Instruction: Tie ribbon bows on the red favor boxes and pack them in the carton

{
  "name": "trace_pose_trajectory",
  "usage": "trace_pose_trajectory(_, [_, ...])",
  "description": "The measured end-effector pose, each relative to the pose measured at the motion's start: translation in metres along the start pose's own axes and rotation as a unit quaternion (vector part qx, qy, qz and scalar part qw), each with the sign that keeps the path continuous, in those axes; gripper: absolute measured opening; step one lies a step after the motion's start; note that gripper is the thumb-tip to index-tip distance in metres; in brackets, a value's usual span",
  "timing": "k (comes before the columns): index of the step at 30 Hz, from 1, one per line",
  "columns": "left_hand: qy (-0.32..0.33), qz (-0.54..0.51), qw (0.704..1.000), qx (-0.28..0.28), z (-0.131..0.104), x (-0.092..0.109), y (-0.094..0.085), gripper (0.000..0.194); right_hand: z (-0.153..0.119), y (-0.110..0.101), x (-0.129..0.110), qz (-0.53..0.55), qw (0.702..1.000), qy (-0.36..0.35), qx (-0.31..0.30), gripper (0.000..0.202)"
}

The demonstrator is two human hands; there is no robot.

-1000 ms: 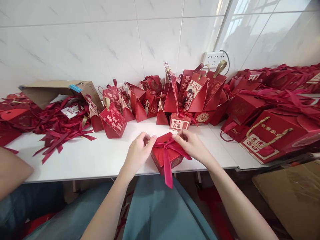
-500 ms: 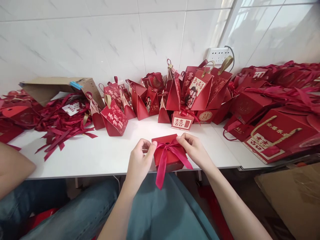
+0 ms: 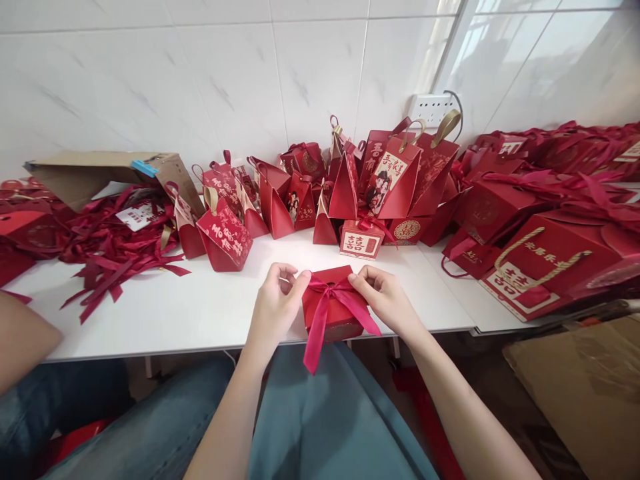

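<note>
At the table's front edge sits a small red gift box (image 3: 341,311), with a crimson ribbon (image 3: 317,333) knotted across its top. One ribbon tail hangs down past the front of the box and the other slants to the right. My left hand (image 3: 278,301) is closed at the bow's left side, thumb and forefinger pinching the ribbon. On the opposite side my right hand (image 3: 384,299) pinches the ribbon beside the knot. What lies under my fingertips is hidden. Just behind the box is a smaller box (image 3: 361,243) with a white label.
Red gift bags (image 3: 225,237) line the back of the white table (image 3: 200,310). A ribbon heap (image 3: 125,243) and an opened cardboard box (image 3: 100,175) lie left. Larger red boxes (image 3: 550,260) crowd the right. Another person's arm (image 3: 25,327) is at the left edge.
The whole view has shifted slightly. Both hands keep their pinch at the two sides of the bow, and the box stays between them.
</note>
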State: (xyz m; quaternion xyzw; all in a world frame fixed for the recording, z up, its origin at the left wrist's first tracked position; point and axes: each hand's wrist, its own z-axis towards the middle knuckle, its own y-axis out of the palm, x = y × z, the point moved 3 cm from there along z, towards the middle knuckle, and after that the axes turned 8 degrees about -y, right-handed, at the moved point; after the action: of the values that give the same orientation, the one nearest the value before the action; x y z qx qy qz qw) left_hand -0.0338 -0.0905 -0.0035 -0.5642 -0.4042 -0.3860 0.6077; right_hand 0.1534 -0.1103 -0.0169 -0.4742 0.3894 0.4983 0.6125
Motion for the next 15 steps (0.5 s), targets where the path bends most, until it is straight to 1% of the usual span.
trace_pose_trajectory(4, [0.002,0.035,0.999,-0.038,0.002,0.003,0.001,0.024,-0.001,0.0,0.002,0.013,1.0,0.002,0.005,0.045])
trace_pose_trajectory(5, [0.013,0.038,0.999,-0.034,0.0,0.004,0.001,0.024,-0.001,0.0,0.002,0.016,1.0,0.004,0.008,0.046])
trace_pose_trajectory(8, [0.035,0.039,0.998,0.024,-0.015,0.006,-0.002,0.022,-0.004,0.0,0.002,0.033,0.999,0.01,0.018,0.047])
trace_pose_trajectory(10, [0.016,0.021,0.999,0.042,-0.026,0.003,-0.002,0.023,-0.007,0.001,0.001,0.05,0.998,0.01,0.027,0.048])
trace_pose_trajectory(12, [-0.015,-0.018,0.999,0.036,-0.033,-0.002,0.001,0.026,-0.011,0.002,0.0,0.069,0.997,0.01,0.033,0.047])
trace_pose_trajectory(15, [-0.047,-0.093,0.994,0.031,-0.036,-0.01,0.008,0.028,-0.018,0.008,0.001,0.114,0.992,0.027,0.048,0.046])
